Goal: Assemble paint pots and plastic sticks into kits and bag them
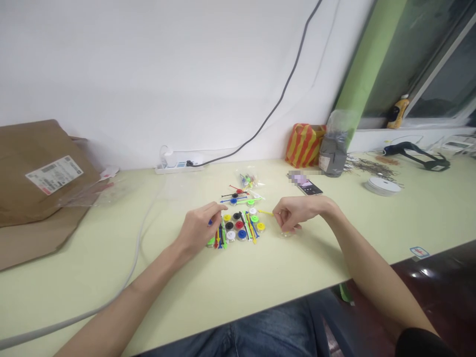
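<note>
My left hand [199, 227] is over the left side of a group of small plastic parts, its fingers bent together; what they pinch, if anything, is hidden. A blue round piece [210, 221] shows beneath its fingers. My right hand [293, 214] is closed in a pinch just above the table, right of the group. A yellow arrow [265, 212] sticks out to its left, and a clear round base shows under its fingertips. Between the hands lie coloured caps on clear bases, such as a red one [239, 225], and bundled plastic arrows [250, 227]. Assembled arrow spinners [234, 201] stand behind them.
Farther back lie a clear bag of parts [248, 178] and a phone [310, 187]. A power strip [178, 168] sits by the wall. Brown packaging [40, 173] and a grey cable [138, 243] are left; a striped bag [304, 145] and white spool [383, 186] are right.
</note>
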### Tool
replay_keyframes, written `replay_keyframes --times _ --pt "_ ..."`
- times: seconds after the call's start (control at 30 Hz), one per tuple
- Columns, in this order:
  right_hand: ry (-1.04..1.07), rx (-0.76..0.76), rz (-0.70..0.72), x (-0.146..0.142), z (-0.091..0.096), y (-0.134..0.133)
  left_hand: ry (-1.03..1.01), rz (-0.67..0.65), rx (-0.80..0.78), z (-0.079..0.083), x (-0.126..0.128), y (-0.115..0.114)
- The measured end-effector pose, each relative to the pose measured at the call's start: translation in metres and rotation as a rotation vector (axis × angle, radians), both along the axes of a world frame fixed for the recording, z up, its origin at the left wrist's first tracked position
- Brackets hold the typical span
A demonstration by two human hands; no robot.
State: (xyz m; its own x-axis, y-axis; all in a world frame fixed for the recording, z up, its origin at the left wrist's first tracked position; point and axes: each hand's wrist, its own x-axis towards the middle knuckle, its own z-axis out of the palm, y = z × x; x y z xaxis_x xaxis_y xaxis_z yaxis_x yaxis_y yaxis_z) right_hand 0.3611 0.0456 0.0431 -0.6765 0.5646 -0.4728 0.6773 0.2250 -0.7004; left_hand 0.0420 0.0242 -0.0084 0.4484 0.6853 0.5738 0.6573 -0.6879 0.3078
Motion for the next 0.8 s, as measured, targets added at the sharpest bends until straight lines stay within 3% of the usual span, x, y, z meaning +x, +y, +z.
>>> replay_keyframes --times 0.13,0.27,0.43,0.53,0.67,0.8 --pt "0.354 0.04 0.019 -0.023 -0.003 -0.007 -0.004 -0.137 -0.027 0.002 0.008 -0.008" --pt "0.651 0.099 -0.101 -0.054 -0.021 -0.011 -0.005 -0.265 -0.063 0.001 0.017 -0.015" --pt "0.793 0.033 -0.127 -0.079 -0.038 -0.013 -0.016 -0.245 -0.098 0.0 0.019 -0.016" --pt "0.716 0.129 -0.104 -0.07 -0.031 -0.009 -0.034 -0.166 -0.037 0.0 0.017 -0.014" --pt "0.373 0.533 -0.173 -0.032 -0.019 0.005 -0.032 -0.071 0.029 0.0 0.013 -0.011" --pt "-0.016 0.501 -0.174 -0.001 -0.024 0.02 -0.029 -0.015 0.007 -0.001 0.009 -0.007"
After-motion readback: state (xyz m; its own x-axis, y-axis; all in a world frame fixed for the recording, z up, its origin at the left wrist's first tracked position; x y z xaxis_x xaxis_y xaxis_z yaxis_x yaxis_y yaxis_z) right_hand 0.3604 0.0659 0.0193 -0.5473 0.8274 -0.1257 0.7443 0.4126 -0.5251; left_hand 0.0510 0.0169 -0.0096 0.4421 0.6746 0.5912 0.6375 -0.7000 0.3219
